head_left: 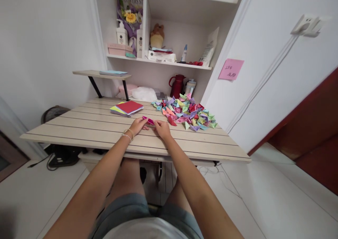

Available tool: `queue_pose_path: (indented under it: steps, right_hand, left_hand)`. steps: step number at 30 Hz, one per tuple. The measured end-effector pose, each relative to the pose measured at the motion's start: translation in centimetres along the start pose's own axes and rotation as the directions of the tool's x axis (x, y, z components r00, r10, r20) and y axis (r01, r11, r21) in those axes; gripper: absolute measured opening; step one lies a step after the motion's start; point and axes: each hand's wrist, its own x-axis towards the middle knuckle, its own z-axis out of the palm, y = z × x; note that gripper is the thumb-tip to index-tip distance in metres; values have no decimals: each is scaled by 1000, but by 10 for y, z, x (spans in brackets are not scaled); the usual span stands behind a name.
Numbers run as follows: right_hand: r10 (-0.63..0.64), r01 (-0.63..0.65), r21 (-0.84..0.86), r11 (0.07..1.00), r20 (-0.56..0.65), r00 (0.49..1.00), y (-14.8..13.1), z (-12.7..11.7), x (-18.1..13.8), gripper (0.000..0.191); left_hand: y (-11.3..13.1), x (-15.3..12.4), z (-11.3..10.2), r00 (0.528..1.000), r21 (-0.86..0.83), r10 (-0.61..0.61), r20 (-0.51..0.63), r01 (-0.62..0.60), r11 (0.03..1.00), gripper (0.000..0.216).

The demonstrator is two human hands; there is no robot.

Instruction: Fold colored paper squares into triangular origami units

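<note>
A small magenta piece of folded paper (148, 120) is held between both hands, just above the striped wooden desk. My left hand (138, 125) pinches its left end, with bracelets on the wrist. My right hand (161, 128) pinches the other end with fingers closed. To the right of my hands lies a heap of folded paper pieces (186, 112) in many colours, some shaped like little boats. Behind my left hand is a stack of coloured paper sheets (129, 107), red on top with yellow beneath.
The desk (87, 126) ends at a front edge above my legs. At its back stand a dark red jug (177, 86), a pale bottle (190, 86) and a white plastic bag (144, 93). A small raised shelf (91, 74) holds blue sheets. A pink note (231, 69) sticks to the right wall.
</note>
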Motion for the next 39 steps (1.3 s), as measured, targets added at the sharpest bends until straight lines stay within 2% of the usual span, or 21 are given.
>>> queue_pose_path:
  steps: [6,9,15,18,22,26,31,39]
  right_hand:
    - [4,-6,-54,999,-43,999,1,1,1,28]
    - [8,-12,-69,998,-52,999,1,1,1,27]
    - [10,-10,58,998,-4,1000,2,1,0,40]
    - [25,-27,75,997,25,999,3,3,1,33]
    - [69,-70,93,993,7,998,2,4,1,26]
    - [130,-125,225,966,-7,992,0,3,1,25]
    - [193,-162,428,889,-30,981,0,1,5,25]
    - [112,-130,498,857,66,992,-5,6,1,27]
  left_hand:
    - [2,-5,2,998,47,52,40,-54,997,26]
    - [4,-7,2,995,62,78,57,-82,995,31]
    - [4,-7,1,991,48,121,52,-123,991,50]
    - [2,-6,1,991,54,126,46,-128,990,50]
    - [1,-5,1,991,64,128,45,-131,989,46]
    - [3,-6,0,990,60,127,58,-131,990,47]
    - [8,-8,1,995,-61,87,57,-84,995,47]
    - [4,-1,-3,995,-129,68,-77,-77,989,43]
